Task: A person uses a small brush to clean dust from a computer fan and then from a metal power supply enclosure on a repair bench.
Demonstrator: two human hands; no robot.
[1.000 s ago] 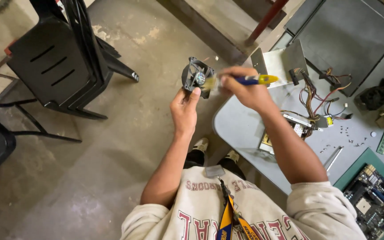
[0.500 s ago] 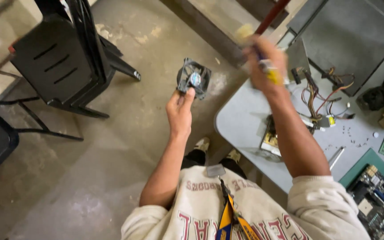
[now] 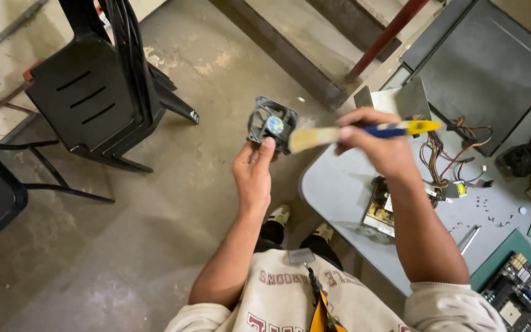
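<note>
- Left hand (image 3: 254, 175) is up over the concrete floor (image 3: 155, 233), fingers and thumb pinching a small black fan (image 3: 271, 125) by its lower edge, just off the corner of the grey table (image 3: 339, 190).
- Right hand (image 3: 373, 144) is closed around a paintbrush (image 3: 364, 132) with a blue and yellow handle, held level above the table's edge.
- The pale bristles point left, right beside the fan; touching or not, I cannot tell.
- On the table: a bundle of coloured wires (image 3: 444, 160), a circuit board (image 3: 381, 209), loose screws.
- Left of the table, well apart, black chairs (image 3: 99, 92).
</note>
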